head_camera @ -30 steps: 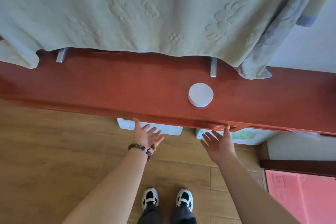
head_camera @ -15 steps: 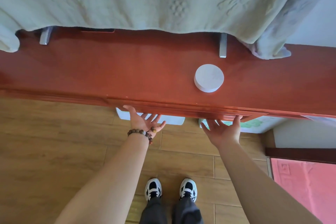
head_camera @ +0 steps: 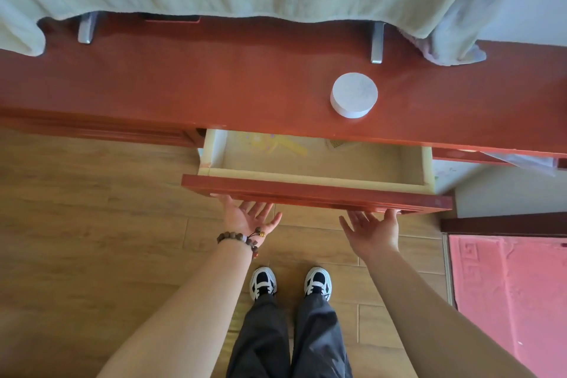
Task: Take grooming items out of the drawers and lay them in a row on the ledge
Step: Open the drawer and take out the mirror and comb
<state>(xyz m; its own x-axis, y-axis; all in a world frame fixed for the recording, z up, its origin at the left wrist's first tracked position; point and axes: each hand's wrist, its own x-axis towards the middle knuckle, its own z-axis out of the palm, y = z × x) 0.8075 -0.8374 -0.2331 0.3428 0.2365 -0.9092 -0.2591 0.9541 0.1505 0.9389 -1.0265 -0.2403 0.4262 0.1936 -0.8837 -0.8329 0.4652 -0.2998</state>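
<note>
Pulled out since half a second ago, the red wooden drawer with pale lining [head_camera: 316, 190] now juts from under the long red wooden ledge [head_camera: 184, 89] (white round puck [head_camera: 353, 94] on top). Left hand [head_camera: 245, 218] and right hand [head_camera: 372, 228], palms up with fingers straight, touch its front's underside, grasping nothing.
</note>
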